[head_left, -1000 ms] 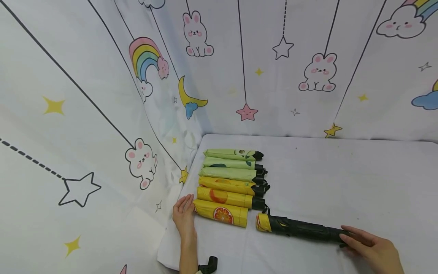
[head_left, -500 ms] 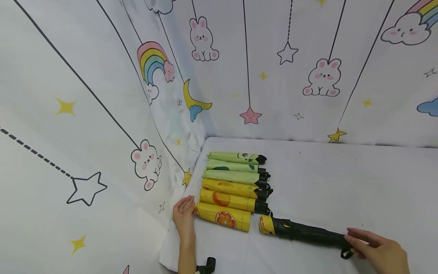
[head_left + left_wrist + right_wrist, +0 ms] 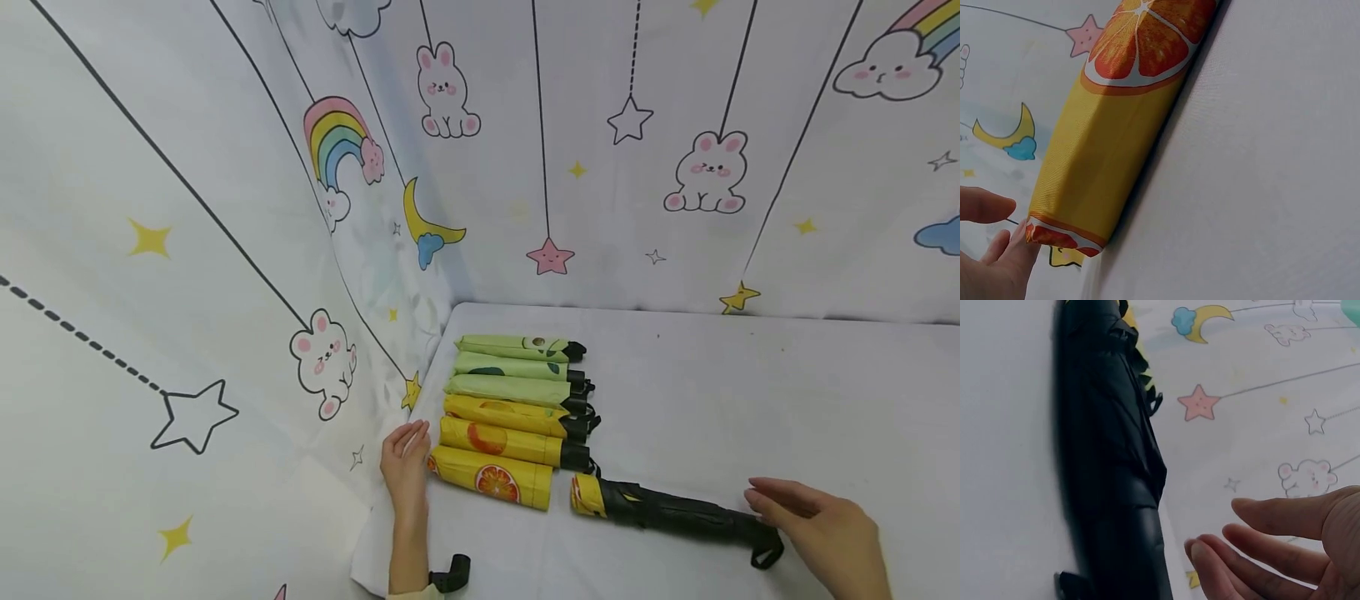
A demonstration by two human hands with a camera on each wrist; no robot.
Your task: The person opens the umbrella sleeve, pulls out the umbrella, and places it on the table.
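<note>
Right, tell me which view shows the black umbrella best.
The head view: it shows the folded black umbrella end to end, including its yellow tip. The right wrist view brings its dark folds closer, but the frame cuts off both ends. The left wrist view does not show it.

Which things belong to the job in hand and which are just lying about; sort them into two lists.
Likely in the job:
- yellow orange-slice bundle, its end by the left hand
- long black bundle with a yellow end, beside the right hand

Probably just lying about:
- two other yellow bundles, in the row
- three green bundles, beyond them
</note>
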